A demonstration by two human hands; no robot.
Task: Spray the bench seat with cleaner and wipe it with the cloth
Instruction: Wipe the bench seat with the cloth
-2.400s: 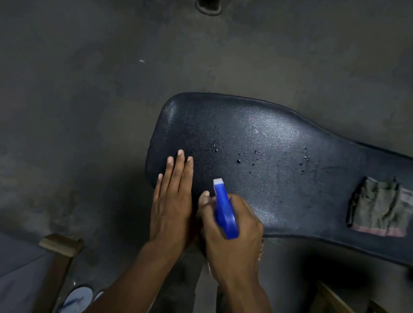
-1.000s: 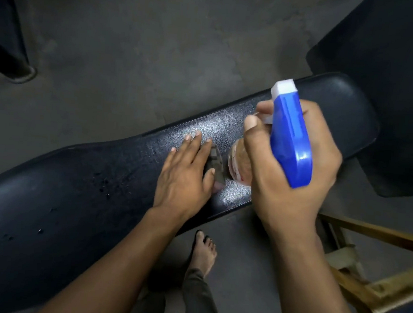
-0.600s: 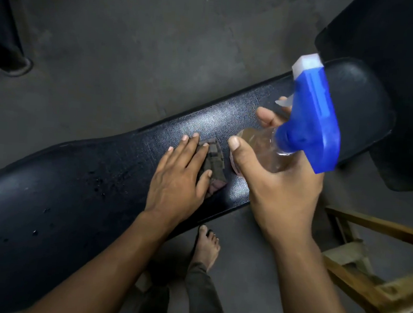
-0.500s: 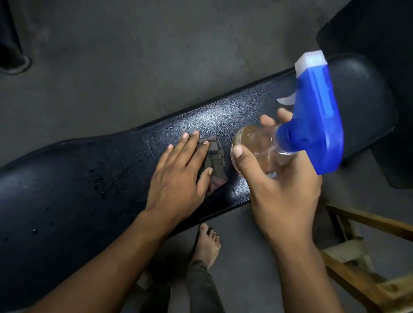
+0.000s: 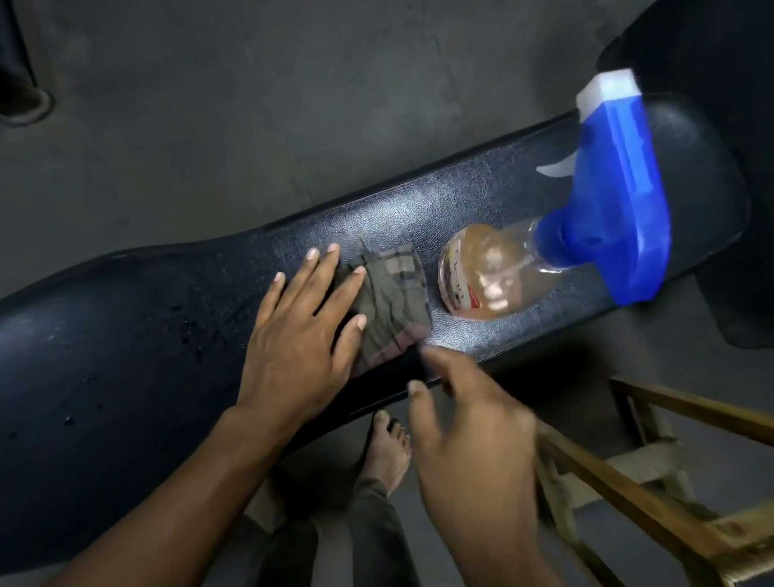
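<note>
The black padded bench seat [image 5: 98,342] runs diagonally from lower left to upper right, with droplets on its left half. A folded grey-green cloth [image 5: 391,298] lies on the seat's middle. My left hand [image 5: 305,329] rests flat on the seat with straight fingers over the cloth's left part. The spray bottle [image 5: 576,242], clear body with blue trigger head and white nozzle, stands on the seat just right of the cloth, with no hand on it. My right hand [image 5: 466,436], blurred, hovers empty at the seat's near edge with fingers loosely spread.
A wooden stool frame [image 5: 664,496] stands at the lower right, close to my right forearm. A second dark pad [image 5: 756,90] fills the top right corner. A dark post base [image 5: 18,102] is on the concrete floor at upper left. My bare foot [image 5: 385,449] shows beneath the bench.
My right hand set the spray bottle down on the seat, let go of it and drew back toward the near edge. My left hand stayed flat on the cloth.
</note>
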